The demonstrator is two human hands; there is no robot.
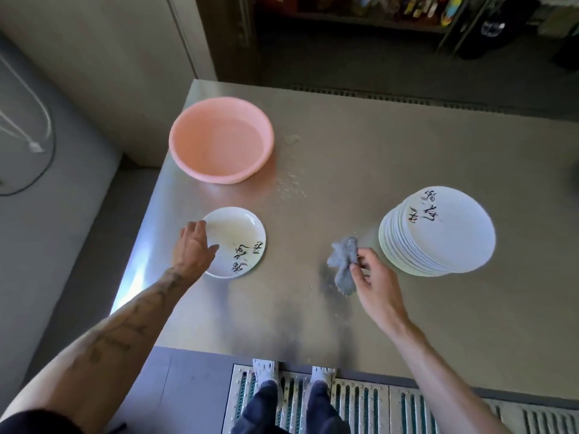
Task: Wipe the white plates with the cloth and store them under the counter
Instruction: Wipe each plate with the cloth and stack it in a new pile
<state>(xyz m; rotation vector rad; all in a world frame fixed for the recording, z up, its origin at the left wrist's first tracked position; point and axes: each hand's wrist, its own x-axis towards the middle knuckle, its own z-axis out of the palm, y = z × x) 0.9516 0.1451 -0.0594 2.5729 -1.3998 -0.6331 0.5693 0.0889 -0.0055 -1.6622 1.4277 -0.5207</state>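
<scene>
Grips lone plate [239, 228], well left of plate stack [445, 236], with left hand [194, 249]; pinches cloth [343, 261] beside stack with right hand [376, 283].

A pink basin [221, 140] is sitting upright. Water droplets [291, 183] are lying just right of the basin. A metal floor grate [360, 402] is running well nearer than the basin, and shelves [416, 7] of colourful goods are standing far beyond it.

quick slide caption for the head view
Left hand at the rim of a lone white plate, right hand pinching the grey cloth beside the plate stack on the steel counter.
</scene>
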